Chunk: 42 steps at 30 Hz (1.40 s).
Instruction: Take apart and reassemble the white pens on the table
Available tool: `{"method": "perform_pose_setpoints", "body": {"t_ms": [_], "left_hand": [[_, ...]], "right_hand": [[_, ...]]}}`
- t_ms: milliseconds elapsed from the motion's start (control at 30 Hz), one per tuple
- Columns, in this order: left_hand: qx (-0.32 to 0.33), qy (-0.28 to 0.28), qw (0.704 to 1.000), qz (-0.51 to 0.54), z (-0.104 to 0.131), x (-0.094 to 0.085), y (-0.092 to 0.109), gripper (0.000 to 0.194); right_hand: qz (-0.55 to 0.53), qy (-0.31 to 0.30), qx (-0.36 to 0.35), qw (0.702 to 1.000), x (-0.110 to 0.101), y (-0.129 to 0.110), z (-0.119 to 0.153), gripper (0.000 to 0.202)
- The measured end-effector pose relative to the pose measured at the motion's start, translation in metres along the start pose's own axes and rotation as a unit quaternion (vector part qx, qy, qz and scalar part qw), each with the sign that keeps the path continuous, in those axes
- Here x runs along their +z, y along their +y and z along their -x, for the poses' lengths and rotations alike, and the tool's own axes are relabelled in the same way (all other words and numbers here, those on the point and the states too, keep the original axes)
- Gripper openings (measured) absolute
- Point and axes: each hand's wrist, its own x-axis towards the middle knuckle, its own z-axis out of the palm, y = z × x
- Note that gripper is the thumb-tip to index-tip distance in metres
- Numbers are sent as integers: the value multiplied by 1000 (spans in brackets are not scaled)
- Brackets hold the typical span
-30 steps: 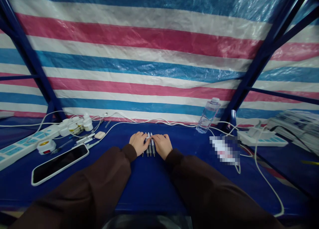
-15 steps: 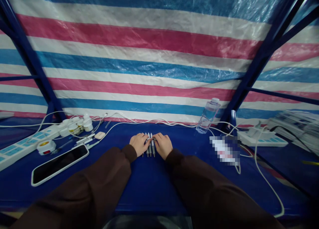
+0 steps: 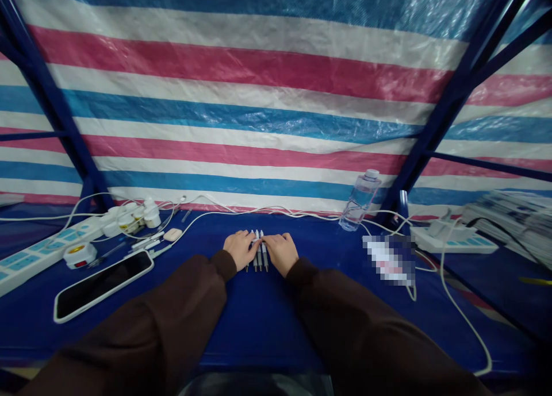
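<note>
Several slim grey-and-white pens [image 3: 260, 258] lie side by side on the blue table, tips toward me. My left hand [image 3: 240, 249] is closed around the left side of the row, its thumb reaching across the pens and partly covering them. From the right, my right hand [image 3: 282, 253] closes on the upper part of the same pens, its thumb near my left thumb. Both hands rest low at the tabletop, and the fingertips are partly hidden.
On the left are a phone [image 3: 103, 285], a long power strip [image 3: 52, 248], a round-faced plug adapter [image 3: 80, 254] and an earbud case [image 3: 173, 234]. To the right stand a clear bottle [image 3: 360, 200], a blurred packet [image 3: 390, 260], another power strip [image 3: 457, 239] and stacked papers [image 3: 517, 218]. Cables run behind.
My right hand's thumb and fingers have shifted slightly across the tops of the pens. My left hand and the pens look almost unmoved.
</note>
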Motion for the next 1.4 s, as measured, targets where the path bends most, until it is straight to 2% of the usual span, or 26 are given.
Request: {"method": "perform_pose_setpoints", "body": {"t_ms": [200, 400, 633, 833, 967, 1033, 1133, 1267, 1400], "left_hand": [[-15, -23, 1000, 4, 0, -3, 2, 36], [-53, -31, 998, 22, 0, -5, 2, 37], [-57, 33, 997, 49, -1, -5, 0, 31], [-27, 62, 994, 81, -3, 0, -6, 20], [-42, 90, 983, 153, -5, 4, -11, 24], [-70, 119, 966, 218, -6, 6, -12, 26], [-134, 147, 919, 340, -8, 9, -13, 28], [-211, 126, 816, 523, -14, 13, -16, 36], [-239, 101, 711, 653, -18, 17, -19, 47]], "right_hand": [[-14, 26, 6, 1000, -2, 0, 0, 17], [-6, 59, 55, 997, -2, 2, 1, 10], [-57, 100, 69, 991, 0, 4, 2, 28], [-134, 123, 156, 971, 2, 6, 2, 26], [-185, 136, 184, 956, 5, 11, 2, 26], [-219, 147, 189, 946, 11, 14, 1, 27], [-275, 169, 201, 925, 21, 18, 0, 27], [-332, 169, 205, 905, 28, 18, -2, 28], [-348, 150, 219, 899, 24, 15, -3, 27]]}}
